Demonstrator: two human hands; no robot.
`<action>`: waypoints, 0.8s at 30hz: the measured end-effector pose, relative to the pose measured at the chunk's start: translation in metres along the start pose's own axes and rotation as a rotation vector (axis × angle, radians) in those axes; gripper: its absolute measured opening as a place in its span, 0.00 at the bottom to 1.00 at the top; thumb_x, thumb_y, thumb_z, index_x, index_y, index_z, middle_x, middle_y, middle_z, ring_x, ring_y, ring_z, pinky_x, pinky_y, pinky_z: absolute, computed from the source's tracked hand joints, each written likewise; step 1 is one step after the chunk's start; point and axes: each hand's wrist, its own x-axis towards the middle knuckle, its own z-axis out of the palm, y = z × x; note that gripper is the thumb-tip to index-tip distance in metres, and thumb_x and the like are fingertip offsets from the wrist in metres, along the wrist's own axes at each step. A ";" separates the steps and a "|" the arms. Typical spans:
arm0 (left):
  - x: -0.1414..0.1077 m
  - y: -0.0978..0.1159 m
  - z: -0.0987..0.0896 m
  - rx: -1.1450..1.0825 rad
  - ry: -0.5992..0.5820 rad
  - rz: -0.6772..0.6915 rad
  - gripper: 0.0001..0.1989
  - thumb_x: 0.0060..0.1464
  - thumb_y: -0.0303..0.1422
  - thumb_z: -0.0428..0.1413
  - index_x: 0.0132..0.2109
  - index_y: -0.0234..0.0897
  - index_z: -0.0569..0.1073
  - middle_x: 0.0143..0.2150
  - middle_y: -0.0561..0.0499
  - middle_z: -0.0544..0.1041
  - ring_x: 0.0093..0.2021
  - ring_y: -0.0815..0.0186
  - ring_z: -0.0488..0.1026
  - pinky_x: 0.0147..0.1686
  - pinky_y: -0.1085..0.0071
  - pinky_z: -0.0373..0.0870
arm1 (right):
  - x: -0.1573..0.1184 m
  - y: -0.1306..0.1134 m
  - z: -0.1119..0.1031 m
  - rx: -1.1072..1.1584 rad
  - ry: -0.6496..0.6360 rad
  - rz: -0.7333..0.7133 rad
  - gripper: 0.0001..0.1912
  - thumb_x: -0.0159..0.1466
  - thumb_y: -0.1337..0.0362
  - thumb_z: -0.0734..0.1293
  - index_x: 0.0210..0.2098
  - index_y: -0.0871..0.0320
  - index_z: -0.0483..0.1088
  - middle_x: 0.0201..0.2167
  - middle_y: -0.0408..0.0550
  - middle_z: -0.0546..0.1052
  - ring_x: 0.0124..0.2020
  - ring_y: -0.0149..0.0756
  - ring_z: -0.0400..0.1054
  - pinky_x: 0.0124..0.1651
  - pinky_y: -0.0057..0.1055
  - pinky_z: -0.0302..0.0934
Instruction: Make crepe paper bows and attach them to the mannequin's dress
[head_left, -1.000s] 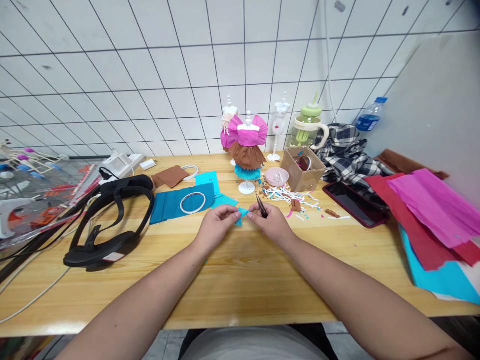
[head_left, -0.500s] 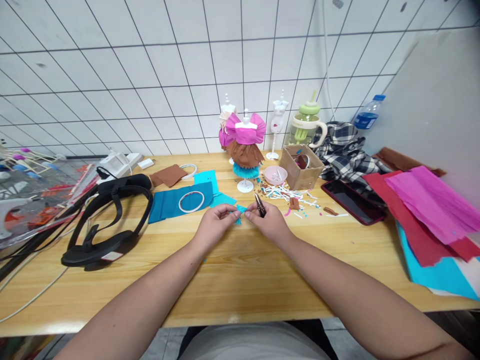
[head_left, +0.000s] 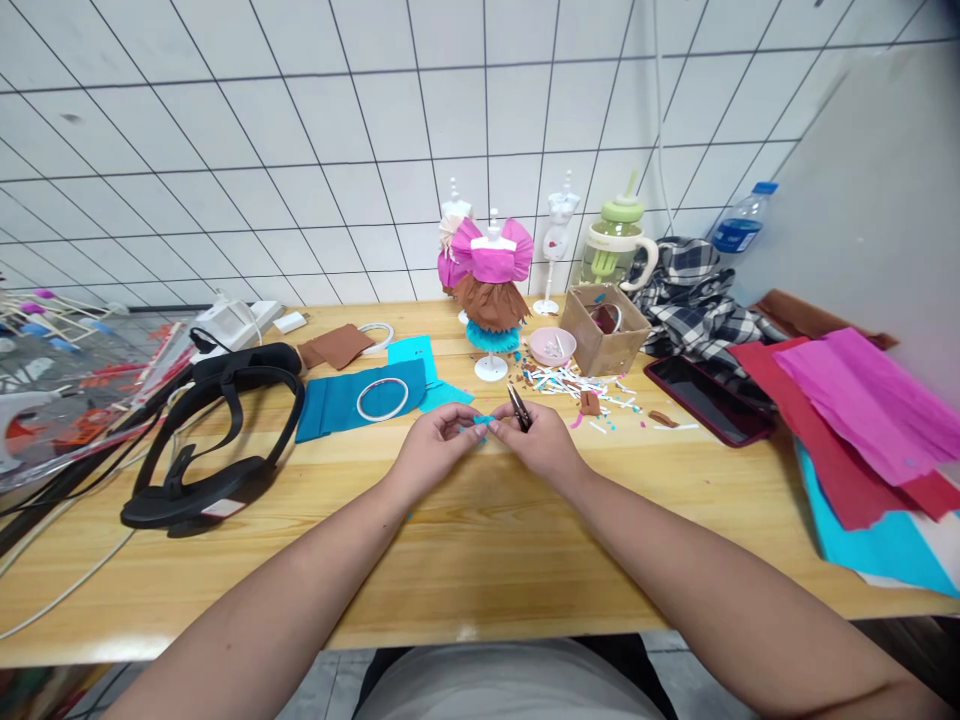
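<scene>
Blue piece, small, partly hidden.

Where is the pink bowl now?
In the head view, the pink bowl sits right of center, between the dressed mannequin and the open cardboard box.

White tiled wall, wooden table, grey floor

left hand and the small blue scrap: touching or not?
Touching. The head view shows the left hand pinching the small blue scrap at its fingertips.
</scene>
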 end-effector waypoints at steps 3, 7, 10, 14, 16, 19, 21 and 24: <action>0.000 0.002 0.000 -0.035 0.048 -0.024 0.19 0.40 0.45 0.66 0.34 0.35 0.74 0.29 0.52 0.76 0.31 0.66 0.72 0.35 0.69 0.67 | 0.000 0.000 0.000 -0.010 0.013 0.000 0.13 0.53 0.55 0.69 0.32 0.58 0.71 0.16 0.35 0.60 0.18 0.26 0.52 0.22 0.26 0.46; -0.001 0.006 -0.001 -0.141 0.100 -0.051 0.20 0.40 0.46 0.67 0.34 0.36 0.74 0.30 0.52 0.78 0.32 0.65 0.73 0.37 0.69 0.67 | 0.001 0.002 0.000 0.032 0.003 0.023 0.14 0.52 0.54 0.70 0.31 0.58 0.71 0.17 0.35 0.60 0.19 0.27 0.53 0.23 0.26 0.49; -0.001 0.007 -0.001 -0.189 0.099 -0.062 0.19 0.40 0.45 0.67 0.35 0.36 0.74 0.31 0.51 0.78 0.32 0.65 0.73 0.37 0.70 0.68 | 0.002 0.004 0.000 0.067 -0.027 0.052 0.14 0.53 0.53 0.70 0.31 0.58 0.70 0.17 0.35 0.60 0.18 0.26 0.53 0.22 0.26 0.49; -0.001 0.006 -0.001 -0.206 0.067 -0.069 0.19 0.43 0.44 0.66 0.35 0.34 0.73 0.30 0.51 0.77 0.32 0.67 0.72 0.36 0.71 0.67 | 0.002 0.003 0.000 0.085 -0.119 0.080 0.13 0.53 0.54 0.69 0.29 0.57 0.68 0.16 0.34 0.60 0.18 0.26 0.53 0.23 0.26 0.49; -0.001 0.006 -0.001 -0.180 0.053 -0.072 0.19 0.43 0.43 0.65 0.36 0.34 0.73 0.30 0.52 0.77 0.31 0.67 0.72 0.35 0.72 0.66 | 0.001 0.001 0.000 0.100 -0.115 0.079 0.13 0.54 0.54 0.69 0.30 0.58 0.68 0.17 0.35 0.62 0.19 0.27 0.54 0.24 0.26 0.50; -0.001 0.006 -0.001 -0.080 0.032 -0.070 0.21 0.42 0.42 0.66 0.41 0.36 0.71 0.27 0.54 0.76 0.29 0.67 0.72 0.32 0.73 0.65 | 0.001 -0.001 -0.001 0.088 -0.052 0.012 0.15 0.54 0.53 0.68 0.34 0.58 0.70 0.23 0.39 0.68 0.24 0.28 0.59 0.27 0.27 0.54; -0.002 0.006 -0.001 -0.032 0.020 -0.068 0.22 0.43 0.43 0.65 0.43 0.37 0.70 0.26 0.55 0.76 0.28 0.68 0.71 0.29 0.74 0.63 | 0.002 0.000 -0.001 0.058 -0.047 -0.025 0.15 0.54 0.53 0.69 0.32 0.58 0.71 0.25 0.41 0.70 0.25 0.30 0.60 0.29 0.27 0.55; -0.003 0.007 -0.001 -0.069 0.016 -0.074 0.24 0.47 0.45 0.63 0.46 0.37 0.69 0.26 0.55 0.75 0.28 0.68 0.72 0.29 0.74 0.63 | 0.004 0.005 -0.001 0.083 -0.028 -0.003 0.15 0.53 0.53 0.70 0.29 0.58 0.69 0.22 0.40 0.68 0.24 0.30 0.59 0.28 0.28 0.54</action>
